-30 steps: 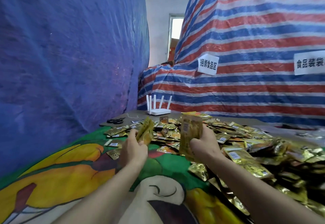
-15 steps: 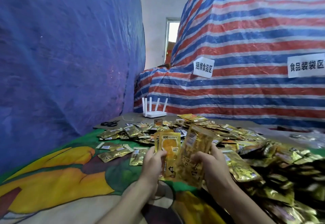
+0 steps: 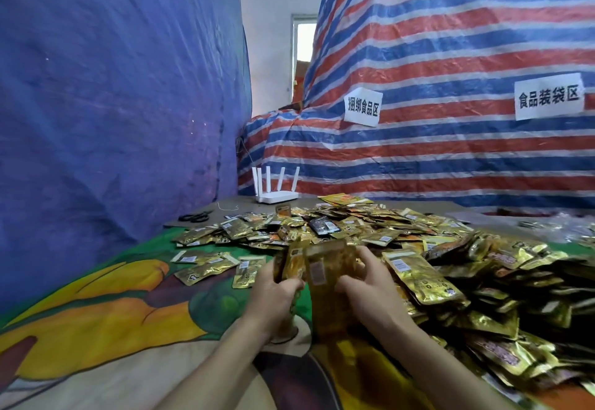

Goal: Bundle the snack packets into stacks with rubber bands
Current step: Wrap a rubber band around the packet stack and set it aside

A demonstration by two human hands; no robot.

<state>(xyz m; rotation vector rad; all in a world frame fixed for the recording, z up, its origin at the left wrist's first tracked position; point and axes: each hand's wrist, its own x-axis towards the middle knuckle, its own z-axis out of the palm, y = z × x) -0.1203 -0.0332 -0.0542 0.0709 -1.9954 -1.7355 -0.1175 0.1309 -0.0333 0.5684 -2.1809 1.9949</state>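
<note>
Blue tarp [image 3: 112,87] left, striped tarp [image 3: 450,39] right, bright window [image 3: 304,42] btwn.

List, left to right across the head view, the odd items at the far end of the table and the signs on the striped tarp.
First the scissors → white router → black packet → smaller paper sign → larger paper sign.

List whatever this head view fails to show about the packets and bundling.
Head view:
- Motion-blurred: held packets, gripped by left hand and right hand; count, print and any binding unreadable.
- Cut off by the right edge: pile.
- Too small to identify: dark object beside the blue tarp.
</note>
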